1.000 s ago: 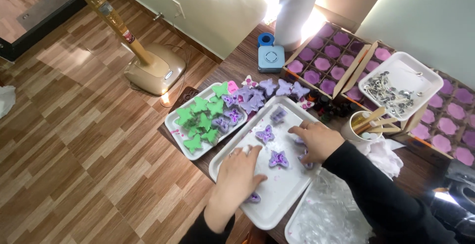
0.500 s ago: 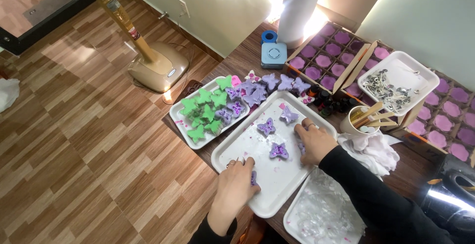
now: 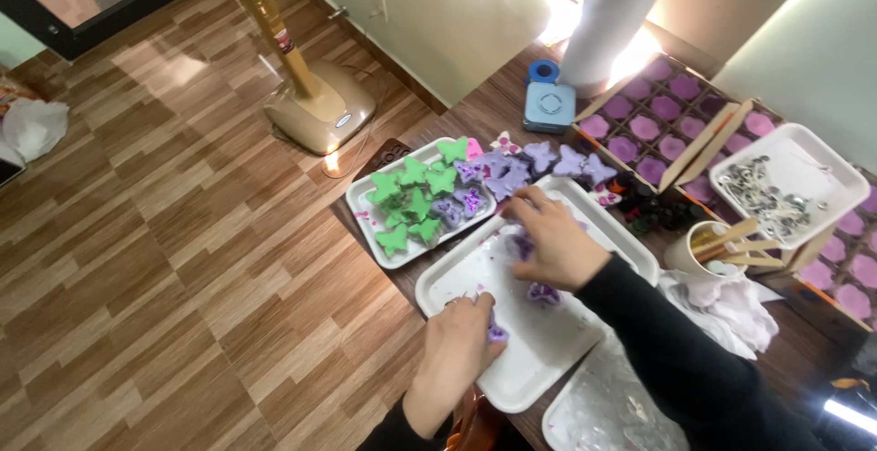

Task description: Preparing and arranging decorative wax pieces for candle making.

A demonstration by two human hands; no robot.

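A large white tray (image 3: 530, 360) lies on the dark wooden table. My left hand (image 3: 461, 341) rests at its near left part, fingers closed on a purple butterfly-shaped piece (image 3: 496, 330). My right hand (image 3: 553, 241) reaches across the tray toward its far left corner, covering purple butterfly pieces; one shows at its wrist (image 3: 544, 295), another by its fingers (image 3: 521, 245). Whether it grips any I cannot tell. A smaller white tray (image 3: 365, 197) left of it holds green butterflies (image 3: 411, 204) and purple ones (image 3: 461, 202).
Loose purple butterflies (image 3: 548, 160) lie behind the trays. Cardboard boxes of pink discs (image 3: 639, 122), a white tray of metal bits (image 3: 790, 186), a cup of wooden sticks (image 3: 713, 245), a blue device (image 3: 549, 106), crumpled cloth (image 3: 731, 300), clear moulds (image 3: 612, 410). A fan base (image 3: 320, 108) stands on the floor.
My right hand has moved left across the big tray toward its far left corner. My left hand stays at the near part on a purple piece. The camera shifted left.
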